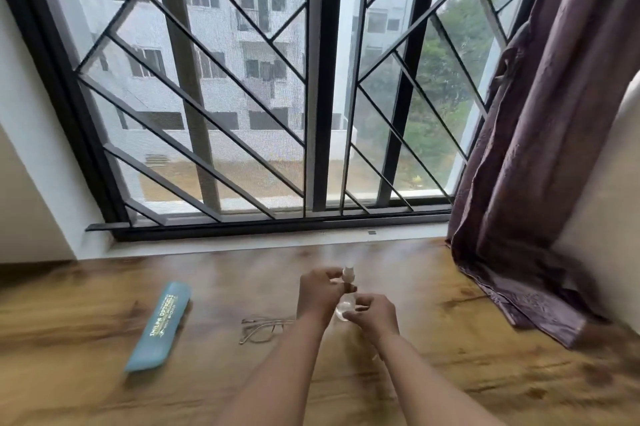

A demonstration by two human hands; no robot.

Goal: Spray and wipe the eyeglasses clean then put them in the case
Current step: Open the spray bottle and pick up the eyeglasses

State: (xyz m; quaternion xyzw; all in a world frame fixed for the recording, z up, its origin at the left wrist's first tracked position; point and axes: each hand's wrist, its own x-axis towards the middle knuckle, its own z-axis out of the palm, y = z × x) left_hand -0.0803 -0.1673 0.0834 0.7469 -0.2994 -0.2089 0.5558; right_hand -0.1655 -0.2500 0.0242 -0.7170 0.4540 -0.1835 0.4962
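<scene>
A small clear spray bottle (346, 302) with a white nozzle stands upright between my two hands above the wooden table (450, 373). My left hand (320, 292) grips it near the neck. My right hand (374, 314) holds its lower body. The eyeglasses (263, 330), thin-framed and folded, lie on the table just left of my left forearm. A blue glasses case (161, 328) with gold lettering lies shut further left, angled toward the window.
A barred window (311, 96) runs along the far edge of the table. A purple curtain (526, 183) hangs at the right and its hem spills onto the tabletop. A white wall (31, 148) stands at the left.
</scene>
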